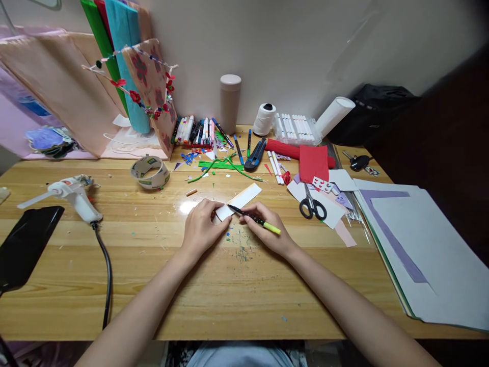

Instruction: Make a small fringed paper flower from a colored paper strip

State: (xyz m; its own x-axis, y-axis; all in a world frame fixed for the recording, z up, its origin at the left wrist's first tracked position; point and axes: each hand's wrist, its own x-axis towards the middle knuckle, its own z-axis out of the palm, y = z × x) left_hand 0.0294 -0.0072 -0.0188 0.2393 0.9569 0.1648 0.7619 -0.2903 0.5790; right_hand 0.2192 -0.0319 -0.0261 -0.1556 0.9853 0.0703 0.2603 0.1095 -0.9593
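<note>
A white paper strip [247, 198] lies slantwise on the wooden table, with an orange-tinted upper edge. My left hand [203, 224] grips the strip's lower left end between thumb and fingers, covering part of it. In my right hand [266, 228] is a black marker pen [254, 219] with a yellow-green end. The pen's tip touches or hovers just over the strip near my left fingertips; I cannot tell which. Above the strip lies a bent green stem [244, 174], and a short brown piece [191, 192] rests to the upper left of my left hand.
To the left are a glue gun [78, 199], a black phone-like slab [28, 244] and a tape roll [150, 172]. Scissors [312, 205] and a utility knife [255, 155] lie to the right and behind. A paper stack [451, 255] covers the right edge; markers [194, 131] line the back.
</note>
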